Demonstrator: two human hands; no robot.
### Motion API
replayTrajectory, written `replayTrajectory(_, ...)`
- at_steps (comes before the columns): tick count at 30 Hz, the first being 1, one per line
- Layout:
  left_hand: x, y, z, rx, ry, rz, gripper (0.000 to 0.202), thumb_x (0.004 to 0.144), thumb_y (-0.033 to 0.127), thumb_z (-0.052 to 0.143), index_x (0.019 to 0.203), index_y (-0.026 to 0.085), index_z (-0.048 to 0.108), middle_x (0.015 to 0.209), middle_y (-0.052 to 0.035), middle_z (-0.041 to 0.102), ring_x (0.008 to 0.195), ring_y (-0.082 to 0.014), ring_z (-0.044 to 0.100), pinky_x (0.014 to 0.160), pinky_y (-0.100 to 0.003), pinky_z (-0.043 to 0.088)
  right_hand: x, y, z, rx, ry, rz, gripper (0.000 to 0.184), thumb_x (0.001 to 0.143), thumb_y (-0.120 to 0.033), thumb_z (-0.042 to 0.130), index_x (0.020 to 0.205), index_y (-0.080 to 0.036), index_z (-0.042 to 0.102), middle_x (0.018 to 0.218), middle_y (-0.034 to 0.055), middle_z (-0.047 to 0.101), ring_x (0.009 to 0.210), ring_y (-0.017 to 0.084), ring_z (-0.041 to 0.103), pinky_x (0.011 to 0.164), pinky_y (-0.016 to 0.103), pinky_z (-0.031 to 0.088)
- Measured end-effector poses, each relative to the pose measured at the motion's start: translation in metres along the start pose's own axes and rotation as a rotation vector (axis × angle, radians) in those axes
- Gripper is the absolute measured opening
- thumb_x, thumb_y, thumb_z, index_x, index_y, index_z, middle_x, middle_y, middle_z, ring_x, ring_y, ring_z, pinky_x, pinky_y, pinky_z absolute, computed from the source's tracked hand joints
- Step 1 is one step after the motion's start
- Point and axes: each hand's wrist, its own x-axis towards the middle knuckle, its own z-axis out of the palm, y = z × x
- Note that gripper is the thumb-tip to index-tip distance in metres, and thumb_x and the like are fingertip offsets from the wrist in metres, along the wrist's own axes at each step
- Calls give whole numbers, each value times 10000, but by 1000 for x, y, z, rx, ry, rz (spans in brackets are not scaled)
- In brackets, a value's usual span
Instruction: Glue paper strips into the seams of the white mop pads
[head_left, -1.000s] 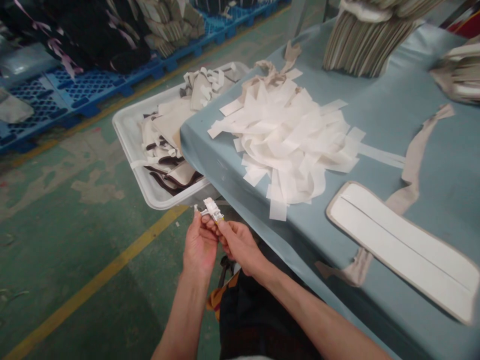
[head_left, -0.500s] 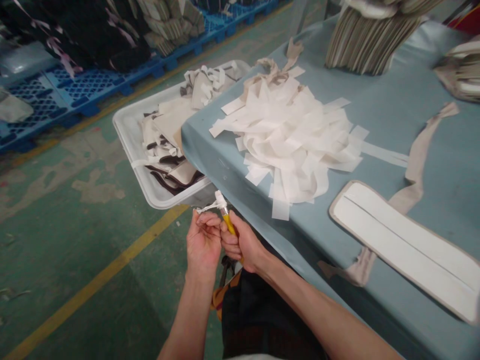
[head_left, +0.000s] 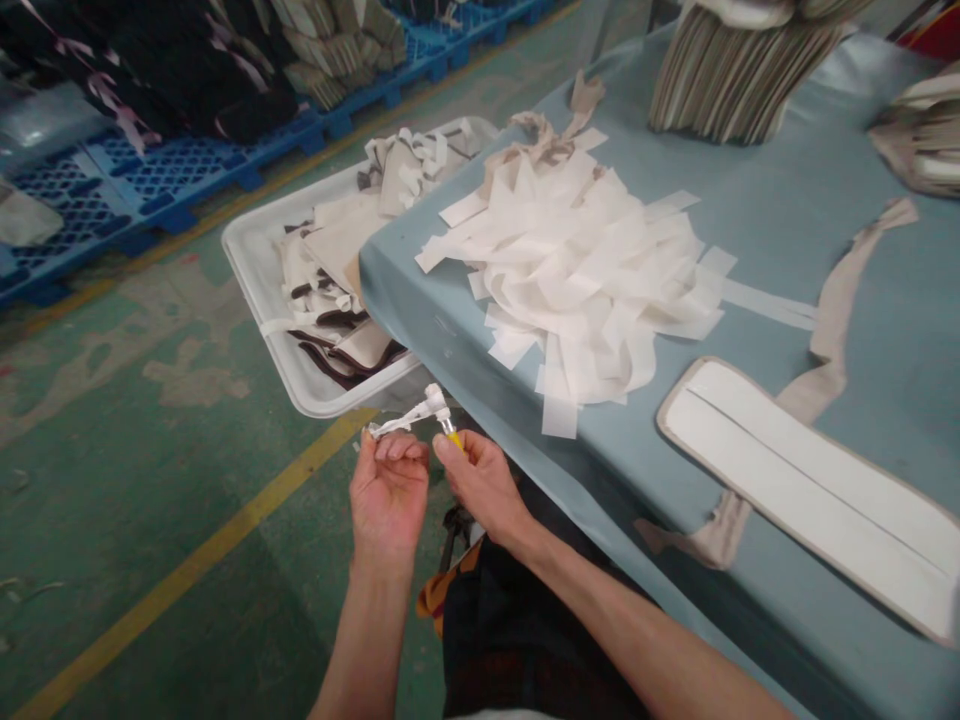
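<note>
My right hand [head_left: 484, 485] is closed round a yellow-handled tool [head_left: 455, 438] with a metal neck. White, tape-like material [head_left: 435, 402] is wrapped round the tool's upper end, so its tip is hidden and its exact kind does not show. From that wrapping a twisted white strip [head_left: 401, 419] runs left, and my left hand [head_left: 391, 490] pinches its far end between thumb and fingertips. Both hands are beside the table's near left edge, above the floor.
A blue-grey covered table [head_left: 622, 470] bears a heap of white strips [head_left: 592, 270], a long white panel [head_left: 810, 490], beige straps [head_left: 832, 320] and stacked pieces [head_left: 742, 75]. Left of it stands a white bin [head_left: 262, 290] of fabric pieces. Blue pallets [head_left: 135, 190] lie beyond.
My left hand has moved left and slightly down, away from my right hand. More of the white strip now shows stretched between the wrapped tool and my left fingertips.
</note>
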Motion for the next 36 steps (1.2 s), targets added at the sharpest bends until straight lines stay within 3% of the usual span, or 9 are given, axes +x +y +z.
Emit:
replayTrajectory(7, 6, 18, -12, 78, 24, 57, 300, 1089, 197, 550, 796, 167, 491, 676, 68, 444, 576, -71, 496, 573, -191, 468, -3, 0, -2, -128, 41, -104, 665, 904, -846, 566, 778, -200, 659, 574, -66, 423, 542, 105, 354, 521, 262, 250)
replayTrajectory(10, 15, 23, -26, 114, 44, 78, 290, 1035, 196, 662, 788, 158, 514, 681, 72, 449, 587, -79, 497, 564, -196, 475, -3, 1, -4, -154, 52, -100, 634, 915, -822, 557, 758, -211, 619, 565, -80, 382, 528, 101, 317, 517, 267, 240)
replayTrajectory(14, 30, 24, -49, 157, 94, 92, 282, 1005, 220, 718, 795, 149, 544, 700, 66, 483, 599, -80, 504, 566, -200, 487, -3, 4, -3, -173, 65, -84, 578, 848, -760, 693, 716, -234, 492, 607, -92, 364, 551, 86, 276, 515, 256, 225)
replayTrajectory(25, 62, 18, -100, 279, 247, 41, 212, 1021, 336, 716, 1034, 135, 651, 868, 7, 618, 674, -99, 571, 612, -233, 546, -14, 11, -7, -139, -150, -35, 687, 912, -895, 514, 803, -220, 584, 539, -85, 389, 489, 98, 349, 481, 240, 252)
replayTrajectory(29, 70, 15, -108, 300, 287, 20, 226, 1023, 345, 714, 1087, 135, 658, 917, -9, 641, 700, -105, 592, 617, -234, 554, -15, 10, -6, -100, -231, -7, 769, 884, -964, 446, 834, -213, 601, 495, -91, 423, 409, 90, 344, 452, 242, 295)
replayTrajectory(36, 76, 17, -113, 309, 300, -3, 234, 1024, 352, 714, 1093, 134, 661, 919, -11, 646, 701, -106, 596, 613, -233, 554, -17, 0, -10, -32, -234, -5, 787, 864, -983, 447, 794, -213, 594, 442, -85, 443, 385, 89, 368, 444, 234, 319)
